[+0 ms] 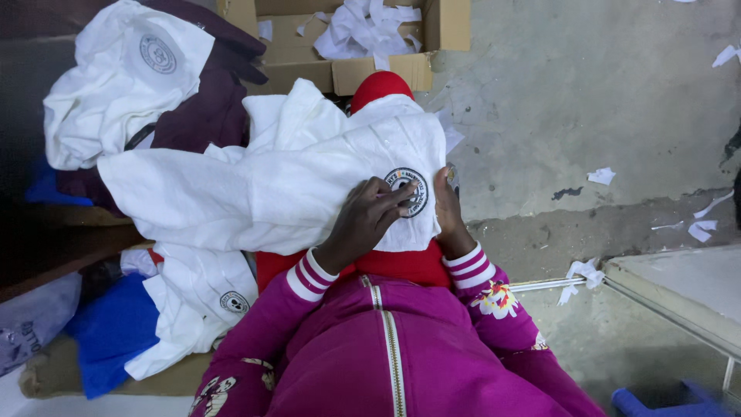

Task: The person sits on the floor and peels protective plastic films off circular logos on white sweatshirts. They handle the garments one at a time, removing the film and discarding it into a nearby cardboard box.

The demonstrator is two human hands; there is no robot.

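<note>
- On the lap of the person in the magenta zip jacket [401, 355] lies a white cotton shirt with a round dark printed emblem [285, 181], spread over a red garment [401, 266] whose rounded top shows beyond it.
- Left hand [367, 220]: it rests palm down on the shirt, fingers bent, fingertips [403, 194] touching the round emblem [407, 191]. It presses rather than grips; nothing is closed inside it.
- Right hand [449, 212]: it stands edge-on at the shirt's right border, thumb against the cloth just beside the emblem. Whether its fingers pinch the fabric from behind cannot be told, since they are hidden.
- Key relation: the emblem sits between the two hands, directly under the left fingertips and just left of the right thumb. The left hand is the nearer one and covers part of the print.
- Long axis: the shirt stretches leftward and slightly upward in the frame, away from both hands, so most of the cloth lies to the person's left.
- Texture: the shirt is soft, matt and heavily creased, with loose folds; the jacket has ribbed cuffs with white stripes.
- To the left, a pile holds more white shirts with the same kind of emblem [116, 85], a dark maroon garment [201, 116] and blue cloth [116, 332].
- Beyond the lap stands an open brown cardboard box [386, 71] holding torn white paper strips [363, 27].
- Rough grey concrete floor [587, 93] lies to the right, scattered with paper scraps.
</note>
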